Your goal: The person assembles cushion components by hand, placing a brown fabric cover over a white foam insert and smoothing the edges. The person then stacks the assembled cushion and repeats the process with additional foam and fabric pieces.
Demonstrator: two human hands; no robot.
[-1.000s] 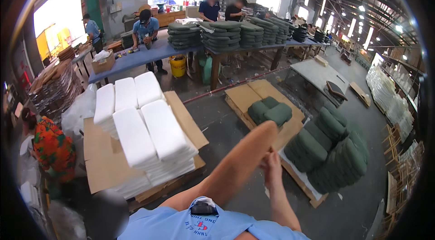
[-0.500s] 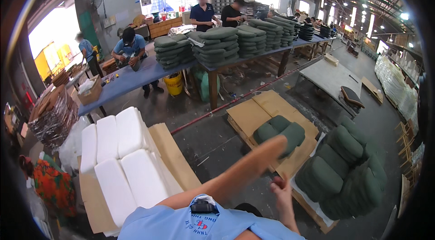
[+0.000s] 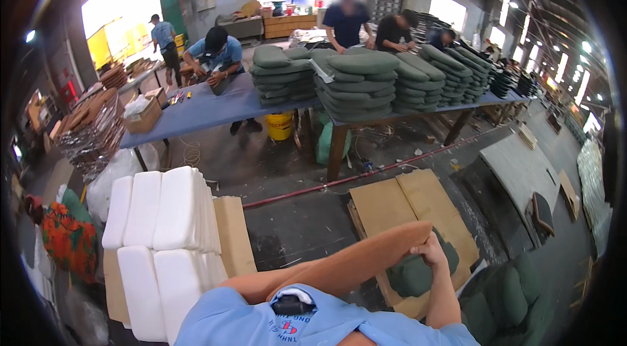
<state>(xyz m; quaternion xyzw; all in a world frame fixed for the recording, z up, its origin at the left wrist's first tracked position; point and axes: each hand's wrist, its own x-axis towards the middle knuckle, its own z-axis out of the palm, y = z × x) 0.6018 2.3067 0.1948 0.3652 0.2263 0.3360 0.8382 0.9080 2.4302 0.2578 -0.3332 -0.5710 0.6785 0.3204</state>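
The right hand (image 3: 431,252) is curling nearly closed, seemingly pinching the tip of a long brown sleeve-like piece (image 3: 356,258). This is hiding the left hand, whose grip I cannot tell. Snug fingers are probably stopping slips. Green cushions (image 3: 410,278) are lying below the right hand.

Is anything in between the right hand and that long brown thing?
Nothing visible: the right hand seems to pinch the far end of the long brown thing. The green cushions lie lower, not between.

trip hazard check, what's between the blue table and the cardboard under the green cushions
Dark floor, small litter and a red pipe, in the head view.
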